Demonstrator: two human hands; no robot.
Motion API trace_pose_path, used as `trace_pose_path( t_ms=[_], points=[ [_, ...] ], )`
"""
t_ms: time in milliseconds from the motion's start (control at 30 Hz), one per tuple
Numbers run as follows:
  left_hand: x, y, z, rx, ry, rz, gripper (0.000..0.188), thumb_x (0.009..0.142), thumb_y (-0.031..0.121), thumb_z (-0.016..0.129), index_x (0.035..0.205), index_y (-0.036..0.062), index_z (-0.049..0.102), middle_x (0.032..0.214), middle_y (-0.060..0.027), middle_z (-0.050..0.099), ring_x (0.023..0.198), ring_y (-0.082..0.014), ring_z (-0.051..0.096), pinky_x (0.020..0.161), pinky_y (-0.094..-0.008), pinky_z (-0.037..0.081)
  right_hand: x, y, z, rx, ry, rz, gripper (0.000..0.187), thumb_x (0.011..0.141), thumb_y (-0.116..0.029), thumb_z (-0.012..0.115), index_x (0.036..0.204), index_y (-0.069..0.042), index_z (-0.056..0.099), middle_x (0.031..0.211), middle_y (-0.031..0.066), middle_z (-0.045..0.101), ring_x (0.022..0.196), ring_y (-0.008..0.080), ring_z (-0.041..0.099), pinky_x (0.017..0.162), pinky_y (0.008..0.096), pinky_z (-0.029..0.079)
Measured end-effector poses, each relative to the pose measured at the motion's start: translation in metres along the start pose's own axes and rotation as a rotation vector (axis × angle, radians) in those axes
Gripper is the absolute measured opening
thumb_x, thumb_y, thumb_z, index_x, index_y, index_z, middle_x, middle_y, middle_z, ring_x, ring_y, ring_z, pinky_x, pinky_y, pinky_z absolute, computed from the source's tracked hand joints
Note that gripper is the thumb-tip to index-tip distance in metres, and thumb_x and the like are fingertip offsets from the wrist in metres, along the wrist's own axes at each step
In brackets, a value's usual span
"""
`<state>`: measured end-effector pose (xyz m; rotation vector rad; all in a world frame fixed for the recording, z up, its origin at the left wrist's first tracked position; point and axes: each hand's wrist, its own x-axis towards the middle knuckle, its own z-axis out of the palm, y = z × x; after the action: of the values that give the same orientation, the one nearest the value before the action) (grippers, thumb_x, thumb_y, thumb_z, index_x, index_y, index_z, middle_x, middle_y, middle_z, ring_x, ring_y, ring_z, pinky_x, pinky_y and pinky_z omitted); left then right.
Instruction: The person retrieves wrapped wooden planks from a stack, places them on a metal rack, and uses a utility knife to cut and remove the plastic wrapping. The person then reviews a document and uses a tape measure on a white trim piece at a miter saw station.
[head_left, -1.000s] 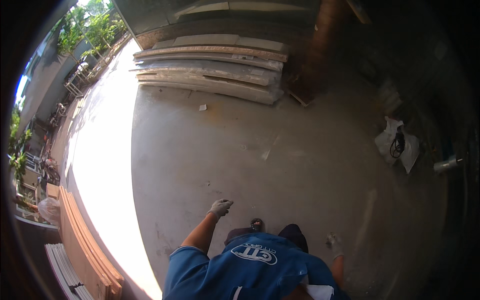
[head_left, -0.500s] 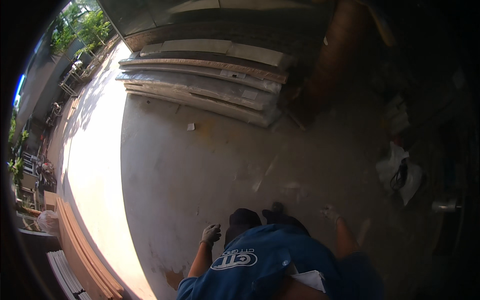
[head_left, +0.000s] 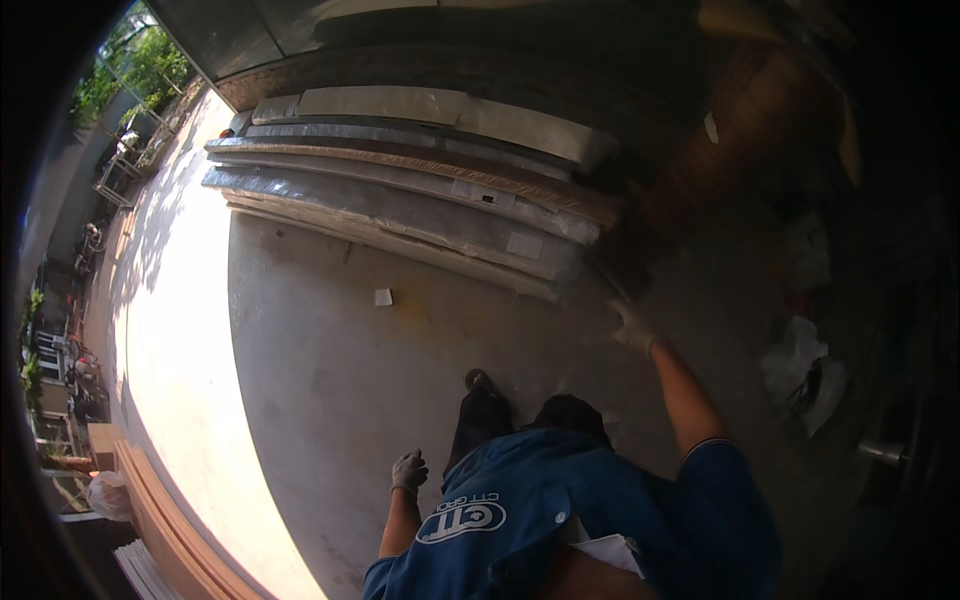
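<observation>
My left hand, in a grey work glove, hangs beside my left thigh. Its fingers are curled in, and nothing shows in them. Out in front on the right, my right hand, in a pale glove, is held with fingers apart and holds nothing. Nearest to it is the right end of a stack of long wrapped panels lying on the floor ahead of me. Some panels in the stack are in clear plastic, with pale labels. My left foot is forward on the concrete.
A small white paper square lies on the concrete floor. Brown boards and white strips stand at the lower left. A white plastic bag with something dark lies to the right. Sunlit paving runs along the left.
I have stepped forward, and the panel stack is closer. My right hand has swung up and forward toward the stack's right end. The left hand remains low at my side.
</observation>
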<state>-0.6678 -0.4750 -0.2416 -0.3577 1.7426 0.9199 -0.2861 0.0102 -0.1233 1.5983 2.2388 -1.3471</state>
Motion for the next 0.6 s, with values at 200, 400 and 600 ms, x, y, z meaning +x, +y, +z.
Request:
trace_pose_path(
  t_ms=[200, 400, 600],
  points=[
    [0.006, 0.2, 0.009, -0.173, 0.062, 0.398, 0.038, 0.093, 0.034, 0.07, 0.119, 0.0078, 0.062, 0.098, -0.0063, 0.066, 0.078, -0.0177, 0.066, 0.064, -0.0291, 0.052, 0.117, -0.076, -0.051, -0.294, 0.107, -0.118, 0.092, 0.069, -0.029, 0.087, 0.147, -0.013, 0.042, 0.147, 0.0153, 0.048, 0.136, 0.0302, 0.045, 0.112, 0.0399, 0.039],
    [0.009, 0.226, 0.037, -0.116, 0.144, 0.309, 0.037, 0.094, 0.033, 0.07, 0.12, 0.0085, 0.062, 0.102, -0.0067, 0.067, 0.079, -0.0174, 0.066, 0.067, -0.0298, 0.053, 0.238, -0.112, -0.111, -0.46, 0.141, -0.116, 0.102, 0.064, -0.029, 0.09, 0.15, -0.014, 0.038, 0.151, 0.0129, 0.043, 0.138, 0.0301, 0.042, 0.115, 0.0385, 0.038],
    [-0.016, 0.139, 0.049, 0.28, 0.083, -0.124, 0.038, 0.095, 0.031, 0.066, 0.122, 0.0046, 0.061, 0.099, -0.01, 0.067, 0.081, -0.023, 0.066, 0.071, -0.0346, 0.053, 0.343, -0.09, -0.145, -0.381, -0.054, 0.058, 0.116, 0.057, -0.024, 0.093, 0.154, -0.022, 0.028, 0.154, 0.0097, 0.039, 0.139, 0.0305, 0.041, 0.115, 0.0395, 0.038]
  ],
)
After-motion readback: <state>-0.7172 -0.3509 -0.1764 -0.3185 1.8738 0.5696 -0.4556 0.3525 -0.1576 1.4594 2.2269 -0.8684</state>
